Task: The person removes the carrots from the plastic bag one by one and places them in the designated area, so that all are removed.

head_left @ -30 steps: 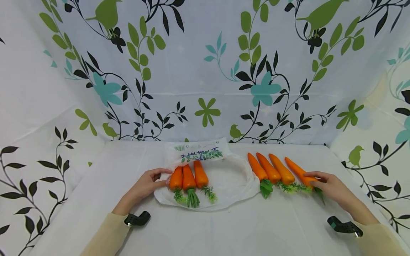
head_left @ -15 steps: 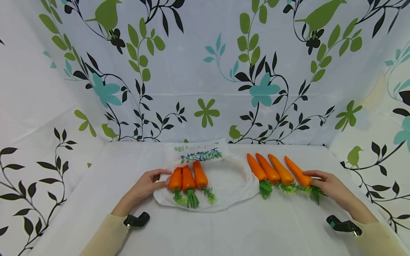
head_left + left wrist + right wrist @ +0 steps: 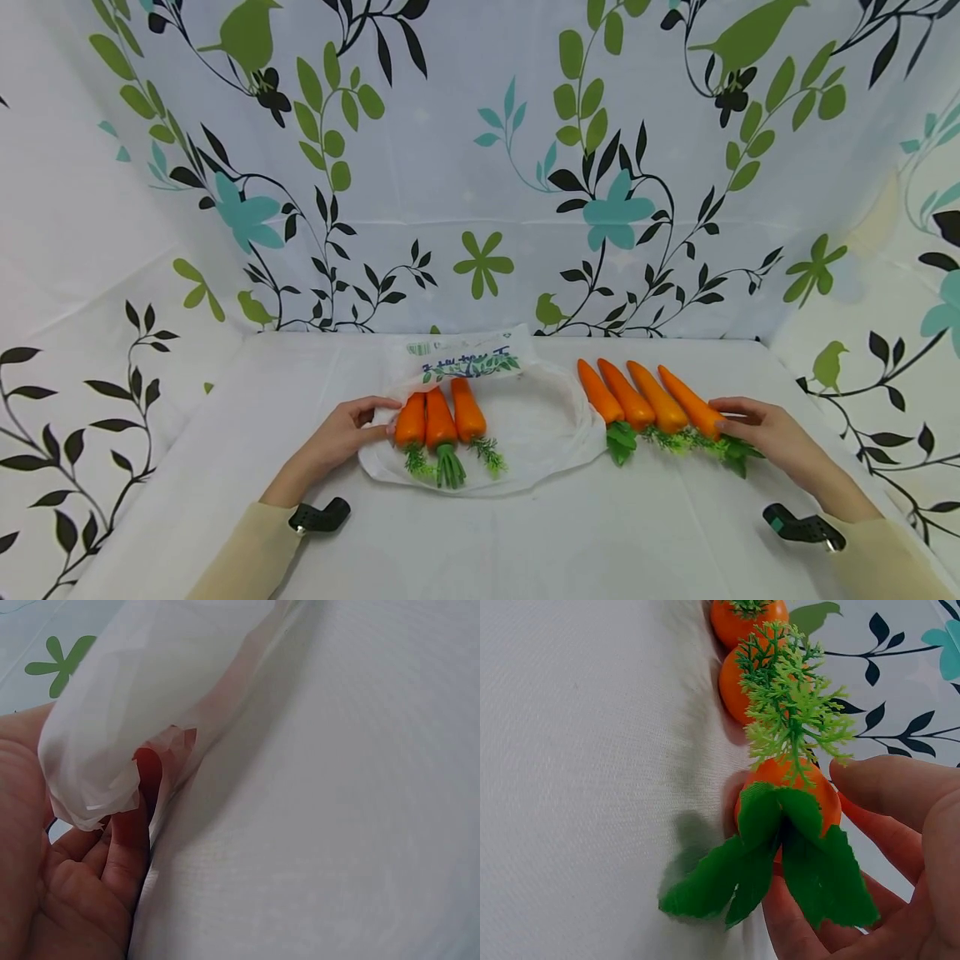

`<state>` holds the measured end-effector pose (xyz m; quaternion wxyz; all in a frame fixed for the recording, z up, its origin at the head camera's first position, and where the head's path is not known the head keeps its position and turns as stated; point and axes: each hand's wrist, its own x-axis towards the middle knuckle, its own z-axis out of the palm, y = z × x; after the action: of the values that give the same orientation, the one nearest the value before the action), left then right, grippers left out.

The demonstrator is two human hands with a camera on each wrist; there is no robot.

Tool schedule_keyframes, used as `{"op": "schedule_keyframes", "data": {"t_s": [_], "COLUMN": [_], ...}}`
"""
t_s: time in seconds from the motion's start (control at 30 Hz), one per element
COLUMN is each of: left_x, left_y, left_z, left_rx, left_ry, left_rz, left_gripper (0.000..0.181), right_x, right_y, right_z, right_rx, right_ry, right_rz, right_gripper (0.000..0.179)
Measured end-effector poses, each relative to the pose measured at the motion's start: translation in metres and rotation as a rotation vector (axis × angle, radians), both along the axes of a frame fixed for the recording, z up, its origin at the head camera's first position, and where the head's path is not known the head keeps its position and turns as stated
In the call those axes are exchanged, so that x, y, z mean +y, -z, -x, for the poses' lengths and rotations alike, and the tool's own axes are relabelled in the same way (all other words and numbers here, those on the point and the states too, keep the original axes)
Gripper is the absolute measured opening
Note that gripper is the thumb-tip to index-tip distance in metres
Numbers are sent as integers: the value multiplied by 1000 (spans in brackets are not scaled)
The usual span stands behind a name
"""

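Note:
A white plastic bag (image 3: 543, 417) lies open on the table, with three orange toy carrots (image 3: 440, 421) on it at its left side. My left hand (image 3: 341, 429) holds the bag's left edge between thumb and fingers; in the left wrist view thin film (image 3: 150, 682) covers part of those fingers. My right hand (image 3: 768, 433) grips the rightmost carrot (image 3: 686, 402) of a slanted row, near its leafy end. In the right wrist view this carrot's broad green leaves (image 3: 810, 862) hang between thumb and fingers.
Beside the held carrot lie three more carrots (image 3: 625, 396) in the row, tips pointing away. The bag's right edge comes close to the leftmost of them. A patterned curtain (image 3: 487, 167) hangs behind the white table (image 3: 525, 542).
The rightmost carrot has turned and slid left, closer to the others in the row, with my right hand on it. My left hand and the bag stay put.

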<state>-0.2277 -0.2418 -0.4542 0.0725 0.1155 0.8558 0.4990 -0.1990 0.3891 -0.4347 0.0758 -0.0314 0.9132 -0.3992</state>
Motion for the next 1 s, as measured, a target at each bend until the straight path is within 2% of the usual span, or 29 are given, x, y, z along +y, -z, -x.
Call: {"op": "schedule_keyframes", "data": {"t_s": [0.1,0.17,0.6,1.0], "left_x": [-5,-6,-7,-6], "left_y": [12,15,12,12], "left_z": [7,9,7,7], "left_rx": [1,1,8,10], "left_ry": [-5,-3,17,7], "left_rz": [5,-2,-33,-9], "left_gripper": [39,40,41,40], "right_x": [-1,-2,-4,-24], "right_y": [-2,-4,-15,-29], "right_z": [-1,-2,-3,-5], "right_rx": [8,7,17,103], "right_ry": [5,17,43,24], "right_rz": [-11,-14,43,-16], "right_gripper": [57,57,58,52]}}
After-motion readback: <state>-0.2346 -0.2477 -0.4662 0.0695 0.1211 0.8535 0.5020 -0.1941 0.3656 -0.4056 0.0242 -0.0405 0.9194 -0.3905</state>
